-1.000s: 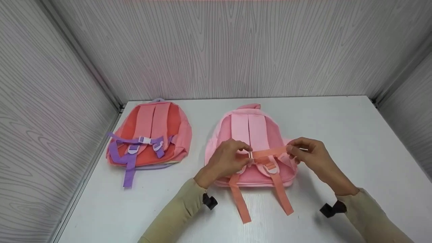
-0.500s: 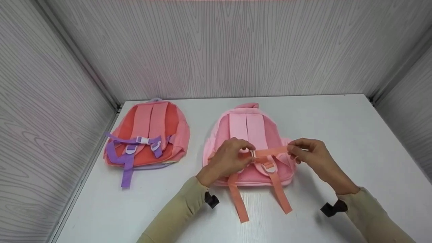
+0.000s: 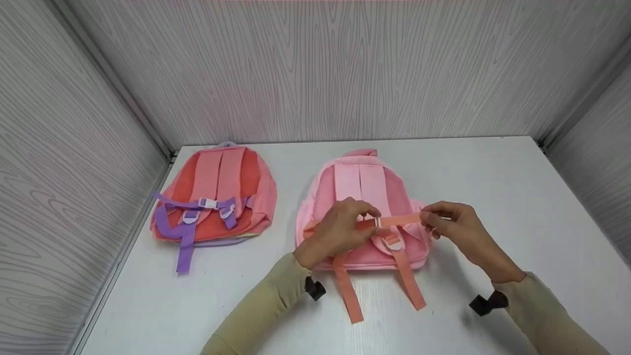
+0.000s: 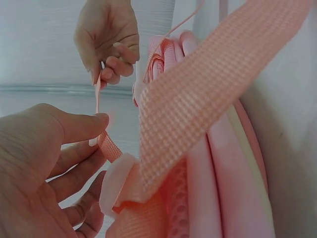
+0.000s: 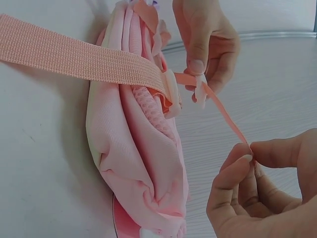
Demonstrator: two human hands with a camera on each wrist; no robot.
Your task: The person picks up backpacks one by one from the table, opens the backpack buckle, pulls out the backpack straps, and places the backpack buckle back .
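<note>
A light pink backpack (image 3: 320, 197) lies back side up on the white table, its orange straps hanging toward the front. Over its lower part, my left hand (image 3: 342, 227) pinches a small white plastic buckle (image 5: 200, 91) between thumb and fingers. An orange strap (image 3: 400, 220) runs from that buckle to the right. My right hand (image 3: 456, 227) pinches the strap's far end between thumb and forefinger, holding it taut above the bag. Below the left hand, a white strap adjuster (image 4: 116, 183) sits on a shoulder strap.
A coral backpack (image 3: 266, 197) with purple straps and a fastened white buckle (image 3: 208, 203) lies at the left of the table (image 3: 276, 315). Grey wood-patterned panels (image 3: 315, 74) enclose the back and sides. Two loose orange strap ends (image 3: 349, 296) reach over the table in front.
My left hand has slid right with the buckle, nearer the right hand, so the stretch of strap between them is shorter. The right hand keeps its pinch nearly in place.
</note>
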